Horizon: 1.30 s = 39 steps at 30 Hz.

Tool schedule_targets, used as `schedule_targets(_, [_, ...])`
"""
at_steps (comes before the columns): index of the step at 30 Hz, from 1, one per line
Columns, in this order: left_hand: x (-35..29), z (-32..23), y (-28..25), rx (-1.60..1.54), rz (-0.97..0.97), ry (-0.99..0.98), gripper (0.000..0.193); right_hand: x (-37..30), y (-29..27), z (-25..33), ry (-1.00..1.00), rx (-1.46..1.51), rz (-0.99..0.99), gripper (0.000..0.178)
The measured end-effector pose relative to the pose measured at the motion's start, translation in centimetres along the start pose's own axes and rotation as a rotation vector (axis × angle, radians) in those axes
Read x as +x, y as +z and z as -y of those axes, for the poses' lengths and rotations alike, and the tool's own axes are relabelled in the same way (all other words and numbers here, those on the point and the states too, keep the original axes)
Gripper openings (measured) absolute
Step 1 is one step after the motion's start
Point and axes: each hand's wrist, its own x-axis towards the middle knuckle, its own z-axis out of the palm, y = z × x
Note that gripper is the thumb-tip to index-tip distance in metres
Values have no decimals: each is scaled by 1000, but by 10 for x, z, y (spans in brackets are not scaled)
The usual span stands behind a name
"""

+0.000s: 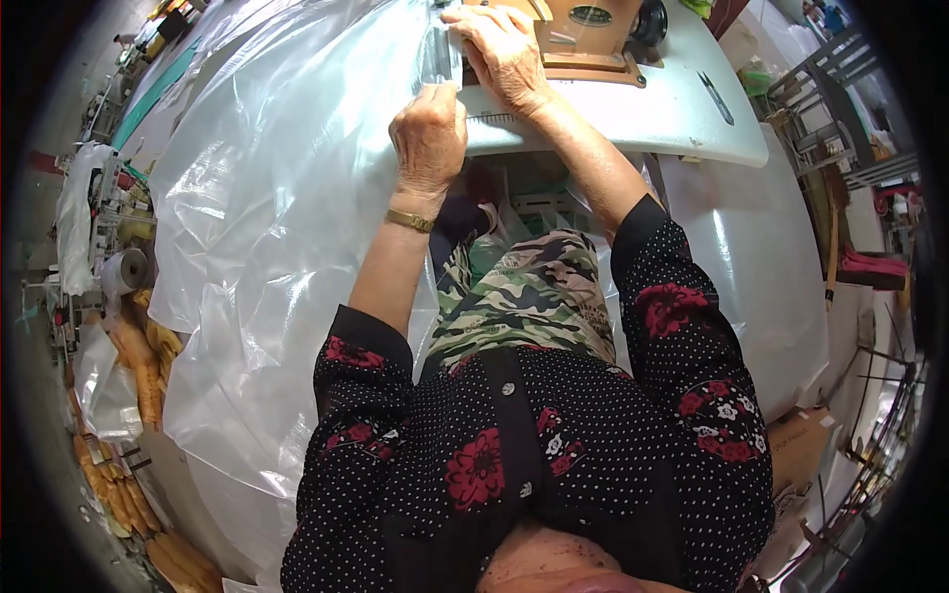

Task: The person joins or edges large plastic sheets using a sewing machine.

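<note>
Black polka-dot blouse (514,405) nearest, with both forearms stretching forward from its sleeves and converging: the left hand (430,128) is clenched, knuckles up, on the edge of a translucent plastic sheet (257,217), while the right hand (502,59), just beyond it, angles leftward with bent fingers over that edge, though whether these grip or merely press cannot be told. The sheet lies over the left of the pale counter (633,128) and drapes down beside the person, near a tan sewing machine (588,35), with black thread snips (716,99) farther right.
</note>
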Motion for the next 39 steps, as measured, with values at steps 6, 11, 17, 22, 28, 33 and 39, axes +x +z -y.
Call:
schedule_targets(6, [14, 14, 5, -5, -2, 87, 6, -7, 12, -13, -128, -326, 74, 23])
schedule_targets(11, [42, 24, 8, 36, 26, 104, 9, -6, 17, -7, -40, -327, 54, 30])
schedule_targets(17, [53, 27, 8, 42, 53, 57, 14, -4, 18, -7, 7, -215, -41, 41])
schedule_targets(22, [55, 29, 10, -93, -42, -28, 9, -8, 15, -8, 60, -182, -190, 43])
schedule_targets(28, [61, 35, 5, -215, 34, -201, 6, -8, 13, -13, 43, -258, -178, 41])
schedule_targets(33, [63, 58, 6, -466, 159, -395, 9, -4, 17, 3, 35, -410, -128, 28])
schedule_targets(39, [72, 57, -1, -828, 289, -590, 10, -21, 3, 32, 195, -357, -86, 14])
